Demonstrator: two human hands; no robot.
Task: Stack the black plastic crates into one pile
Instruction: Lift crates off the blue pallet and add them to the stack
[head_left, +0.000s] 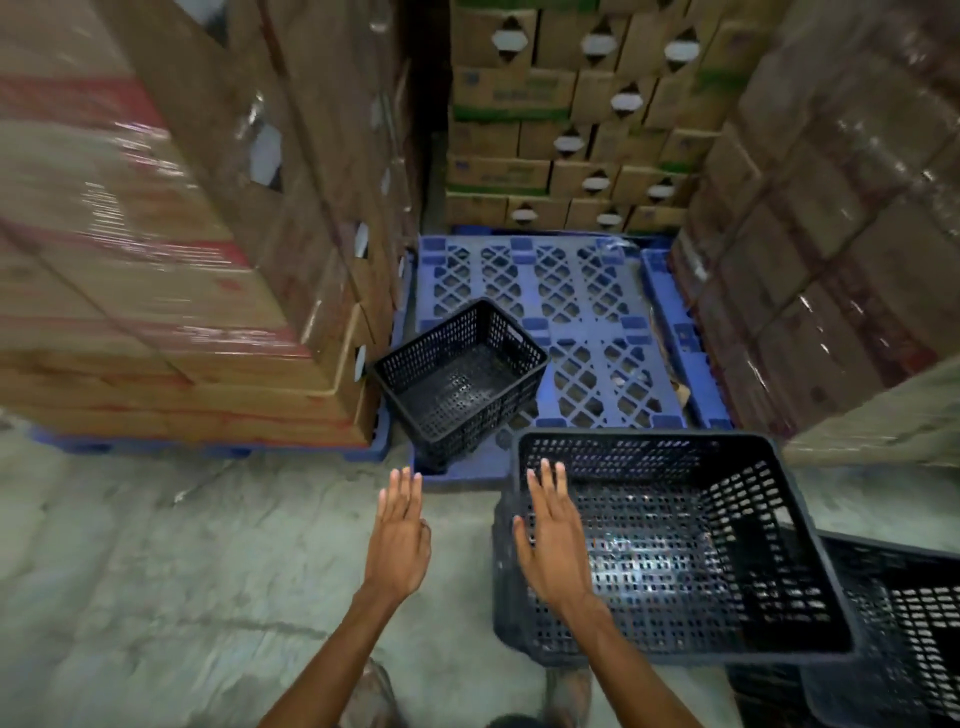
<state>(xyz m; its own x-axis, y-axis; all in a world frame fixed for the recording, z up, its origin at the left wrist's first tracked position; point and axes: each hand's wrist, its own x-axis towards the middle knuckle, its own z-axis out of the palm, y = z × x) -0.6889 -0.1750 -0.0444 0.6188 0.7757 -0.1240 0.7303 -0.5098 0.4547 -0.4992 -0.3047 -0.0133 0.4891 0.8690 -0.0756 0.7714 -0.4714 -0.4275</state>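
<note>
Both hands reach forward at lower centre with fingers stretched flat and released, grasping nothing. The left hand (397, 540) hangs over the concrete floor (156, 571); the right hand (553, 540) hovers above the left rim of a large black crate (691, 545) at lower right, which appears to sit nested on another. A further black crate (904, 623) shows at the right edge. A smaller black crate (460, 374) sits askew on the blue plastic pallet (587, 312) at centre, between wrapped stacks of cardboard boxes (566, 130).
</note>
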